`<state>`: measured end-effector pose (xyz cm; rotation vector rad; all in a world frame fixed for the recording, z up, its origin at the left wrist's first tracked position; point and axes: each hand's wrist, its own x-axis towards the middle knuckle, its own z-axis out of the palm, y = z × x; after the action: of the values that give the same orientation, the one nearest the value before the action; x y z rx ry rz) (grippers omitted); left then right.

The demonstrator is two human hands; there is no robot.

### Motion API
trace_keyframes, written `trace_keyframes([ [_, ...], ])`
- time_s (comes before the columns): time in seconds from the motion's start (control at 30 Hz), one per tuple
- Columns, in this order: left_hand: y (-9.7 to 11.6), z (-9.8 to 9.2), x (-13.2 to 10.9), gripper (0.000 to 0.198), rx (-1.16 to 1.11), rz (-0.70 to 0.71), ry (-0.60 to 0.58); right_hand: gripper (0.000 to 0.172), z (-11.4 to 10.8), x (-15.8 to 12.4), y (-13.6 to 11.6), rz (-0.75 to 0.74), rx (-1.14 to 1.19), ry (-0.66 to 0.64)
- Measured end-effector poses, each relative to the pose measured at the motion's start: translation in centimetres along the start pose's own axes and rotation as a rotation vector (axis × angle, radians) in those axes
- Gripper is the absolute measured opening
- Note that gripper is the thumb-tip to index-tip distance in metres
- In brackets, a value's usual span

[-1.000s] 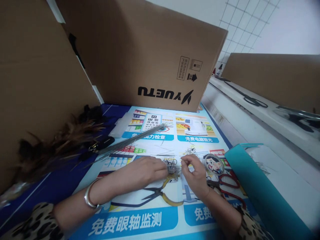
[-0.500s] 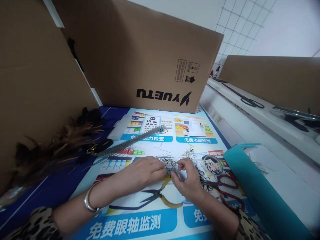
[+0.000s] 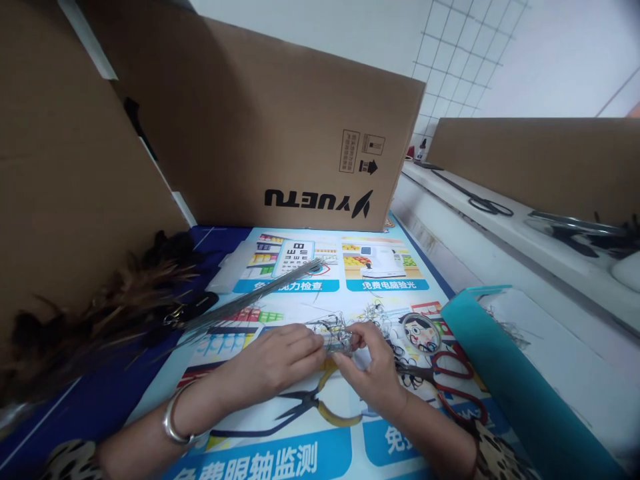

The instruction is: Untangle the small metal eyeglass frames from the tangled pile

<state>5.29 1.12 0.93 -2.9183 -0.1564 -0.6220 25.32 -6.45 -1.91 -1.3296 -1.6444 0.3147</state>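
Between my two hands lies a tangle of small bent wire pieces (image 3: 336, 327), with something clear and shiny beneath it that may be a small plastic box. My left hand (image 3: 285, 357) is at its left side, fingers bent and pressed together; its fingertips' contents are hidden. On the right, my right hand (image 3: 373, 367) has thumb and fingers curled at the tangle's edge, pinching something too small to name. Just below the hands rest yellow-handled pliers (image 3: 320, 403), jaws apart. Red-handled scissors (image 3: 453, 377) lie right of my right hand, among dark curled bits.
A bundle of straight thin wires (image 3: 260, 290) lies at the back left, near brown feathers (image 3: 100, 313). A round clear dish (image 3: 420, 332) stands right of the hands. At right is a teal-edged box (image 3: 520, 393); cardboard (image 3: 280, 120) walls the back.
The view has shifted slightly, so the background sits a little further left. Both hands stay at the wire tangle, with small changes in finger position. Pliers and scissors lie as before.
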Motion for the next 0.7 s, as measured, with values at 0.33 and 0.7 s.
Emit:
trace_keyframes([
  [0.33, 0.00, -0.01, 0.27, 0.017, 0.009, -0.010, 0.019, 0.041, -0.22, -0.04, 0.26, -0.011, 0.002, -0.065],
  [0.7, -0.07, 0.25, 0.09, 0.017, 0.046, -0.018, -0.010, 0.030, -0.07, 0.07, 0.55, -0.008, 0.085, -0.021],
])
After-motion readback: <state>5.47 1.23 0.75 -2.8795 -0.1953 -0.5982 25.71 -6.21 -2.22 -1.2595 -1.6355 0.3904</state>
